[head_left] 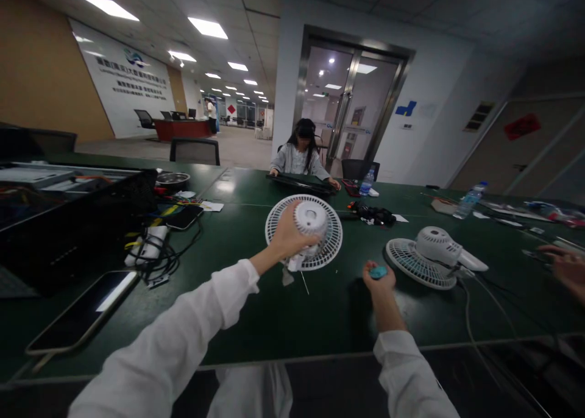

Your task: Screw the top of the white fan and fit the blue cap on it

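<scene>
Green worktop (301,326): left grip (289,234) grasping a white fan (313,220); right grip (380,281), palm upward, curled around a small teal object (378,273) near a second fan (434,247).

1. Your sleeves (167,329) are plain white.
2. The fan (314,218) in your left hand (287,232) is white; its grille shows a radial slat pattern.
3. The small piece (378,273) in your right hand (382,282) is teal.
4. The second fan (434,245), to your right, is white, with teal showing between its radial slats.
5. Your tabletop (297,326) is dark green.
6. On your left, the computer case (77,241) is black.
7. Your nearest phone (77,317) has a black screen crossed by a white glare, with a pale frame.
8. The power strip (150,246) is white, the cables (170,262) black.
9. Ahead of you, the reception desk (183,130) is red.
</scene>
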Action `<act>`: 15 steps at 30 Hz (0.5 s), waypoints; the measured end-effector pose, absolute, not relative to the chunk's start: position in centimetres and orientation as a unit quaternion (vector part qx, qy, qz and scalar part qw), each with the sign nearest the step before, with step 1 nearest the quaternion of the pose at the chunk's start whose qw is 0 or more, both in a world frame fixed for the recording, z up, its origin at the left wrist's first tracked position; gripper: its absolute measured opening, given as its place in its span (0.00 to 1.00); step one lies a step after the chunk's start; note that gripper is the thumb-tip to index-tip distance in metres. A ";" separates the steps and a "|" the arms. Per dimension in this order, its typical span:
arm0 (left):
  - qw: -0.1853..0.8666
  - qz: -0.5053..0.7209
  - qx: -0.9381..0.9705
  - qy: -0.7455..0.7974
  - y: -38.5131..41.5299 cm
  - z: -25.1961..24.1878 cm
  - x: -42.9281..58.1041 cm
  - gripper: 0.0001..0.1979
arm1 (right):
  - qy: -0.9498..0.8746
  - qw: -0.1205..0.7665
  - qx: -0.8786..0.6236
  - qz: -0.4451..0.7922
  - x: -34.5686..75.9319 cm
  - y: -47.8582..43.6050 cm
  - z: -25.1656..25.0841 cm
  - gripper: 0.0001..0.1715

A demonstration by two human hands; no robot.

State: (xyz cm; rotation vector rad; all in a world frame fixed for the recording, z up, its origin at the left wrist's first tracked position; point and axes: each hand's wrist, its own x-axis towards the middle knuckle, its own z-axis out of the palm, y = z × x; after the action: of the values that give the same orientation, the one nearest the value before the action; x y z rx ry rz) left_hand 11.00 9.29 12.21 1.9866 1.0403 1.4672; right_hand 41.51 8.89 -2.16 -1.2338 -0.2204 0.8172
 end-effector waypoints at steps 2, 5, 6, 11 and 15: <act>0.331 0.557 0.625 0.435 8.7 11.8 7.6 0.37 | -0.102 0.726 -0.583 0.351 41.7 9.4 -2.6 0.20; 0.360 0.587 0.556 0.464 7.9 10.6 3.2 0.34 | -0.124 0.702 -0.635 0.297 41.9 10.0 -3.4 0.17; 0.362 0.590 0.541 0.479 7.6 10.1 1.9 0.34 | -0.137 0.691 -0.655 0.274 41.9 10.1 -3.7 0.19; 0.376 0.556 0.511 0.537 5.8 8.4 -2.4 0.33 | -0.232 0.609 -0.744 0.149 41.8 10.5 -4.2 0.18; 0.386 0.519 0.514 0.563 4.7 7.7 -4.1 0.32 | -0.288 0.560 -0.773 0.077 42.4 10.5 -4.2 0.20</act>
State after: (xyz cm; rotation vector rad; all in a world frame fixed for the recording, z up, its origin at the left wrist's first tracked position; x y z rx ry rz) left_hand -4.13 4.67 7.74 1.3100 1.4337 1.3217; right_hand 42.37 10.52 -4.22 -1.8228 -0.6800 0.1811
